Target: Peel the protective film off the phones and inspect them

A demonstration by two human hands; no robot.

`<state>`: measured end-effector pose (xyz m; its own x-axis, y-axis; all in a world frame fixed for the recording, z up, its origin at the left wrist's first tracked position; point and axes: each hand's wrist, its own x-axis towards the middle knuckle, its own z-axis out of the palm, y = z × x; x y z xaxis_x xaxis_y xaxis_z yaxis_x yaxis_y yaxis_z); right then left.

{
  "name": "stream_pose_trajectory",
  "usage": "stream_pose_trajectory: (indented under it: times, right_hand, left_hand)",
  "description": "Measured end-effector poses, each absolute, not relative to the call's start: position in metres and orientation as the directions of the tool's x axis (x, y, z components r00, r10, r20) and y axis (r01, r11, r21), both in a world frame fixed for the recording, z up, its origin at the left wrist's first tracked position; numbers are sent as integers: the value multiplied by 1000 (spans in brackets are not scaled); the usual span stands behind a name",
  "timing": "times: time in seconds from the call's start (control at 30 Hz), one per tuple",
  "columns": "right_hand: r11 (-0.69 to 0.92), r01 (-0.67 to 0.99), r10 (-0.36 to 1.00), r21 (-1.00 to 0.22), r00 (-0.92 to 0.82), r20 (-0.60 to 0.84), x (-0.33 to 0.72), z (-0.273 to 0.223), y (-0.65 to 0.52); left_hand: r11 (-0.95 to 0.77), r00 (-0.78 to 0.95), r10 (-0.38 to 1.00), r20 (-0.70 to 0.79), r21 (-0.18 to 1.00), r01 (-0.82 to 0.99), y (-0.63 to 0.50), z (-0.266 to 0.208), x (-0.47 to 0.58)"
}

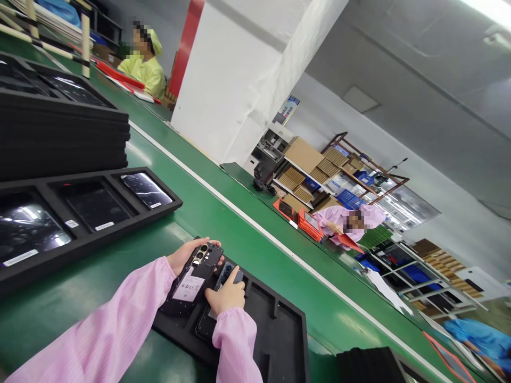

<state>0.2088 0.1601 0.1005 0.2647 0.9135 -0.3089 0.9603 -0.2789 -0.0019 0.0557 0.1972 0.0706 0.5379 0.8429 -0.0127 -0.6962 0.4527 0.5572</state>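
Note:
My left hand (184, 256) grips a black phone (192, 283) by its camera end, back side up. Large gold-ringed lenses and a white printed label show on that phone, which is tilted above the left part of a black foam tray (293, 314). Within this tray lies a second phone (205, 323) with dark bluish lenses. My right hand (228, 295) is closed over its upper part, fingers along its edges; the hand hides much of it. The tray's right-hand compartment is bare.
At left, another black tray (170, 205) holds phones with glossy faces, beside a tall tray stack (64, 135). More black trays (365, 364) stand at lower right. The green bench (191, 213) runs diagonally. Co-workers in yellow (149, 72) and pink (327, 215) sit across it.

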Motion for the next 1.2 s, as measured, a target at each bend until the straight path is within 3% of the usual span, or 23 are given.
stream_pose_trajectory:
  times: [0.1,0.23,0.4,0.57,0.7,0.77,0.93,1.07,1.2]
  right_hand:
    - [-321,947,906,-20,301,-297,205,95,161]
    - [-351,926,913,-141,305,-271,205,93,162]
    - [-353,847,915,-397,225,-334,237,100,162]
    - [-236,614,965,-753,54,-258,273,98,154]
    - [-29,238,995,-971,96,-7,280,94,148]
    - [68,84,990,-994,122,78,284,93,146]
    - [150,-61,989,-987,5,150,302,93,140]
    - [199,-103,974,-975,-86,208,321,97,133]
    - [158,-63,970,-985,-176,167,347,96,127]
  left_hand:
    - [430,484,872,-69,579,-692,196,70,62]
    - [414,433,891,-136,635,-652,194,70,81]
    - [359,329,925,-188,713,-601,192,82,96]
    - [269,199,962,-189,796,-543,192,103,111]
    - [254,220,962,-164,832,-494,188,114,137]
    - [255,244,958,-150,837,-485,185,118,150]
    - [262,321,941,-104,824,-502,179,140,175]
    - [240,313,947,-72,808,-539,174,153,195]
    - [227,242,965,-100,782,-580,164,139,219]
